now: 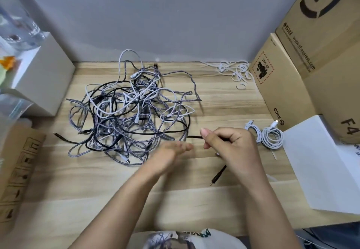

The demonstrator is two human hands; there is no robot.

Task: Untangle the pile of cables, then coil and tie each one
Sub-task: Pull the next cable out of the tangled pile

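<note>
Big tangled pile (pixel 132 110) of cables mid-tabletop (pixel 224 100), toward back wall: grey braided, white and black strands looped thru each other, several plug ends poking out. One grey loop strays out to the right, w/ a kinked end. Black plug sticks out at pile's left edge.

Black cable (pixel 191 137) runs from pile's right side into right hand (pixel 231 143); fingers curled round it, thumb and forefinger pinching the strand, thumb tip up. Other end w/ black plug (pixel 218 175) hangs below the hand, lying on tabletop nearer the body.

Left hand (pixel 173 151) just left of right one, motion-blurred; fingers look fairly straight, pointing right, gripping nothing visible. Can't tell if touching the cable.

Two white coils (pixel 266 134) already wound, side by side on tabletop just right of right hand, plugs sticking up at top.

Small heap of white ties (pixel 236 71) at back right, beside cardboard boxes (pixel 292 73). White sheet (pixel 321 161) at right edge. White box (pixel 42 77) at left, brown carton (pixel 17 170) near left front.
</note>
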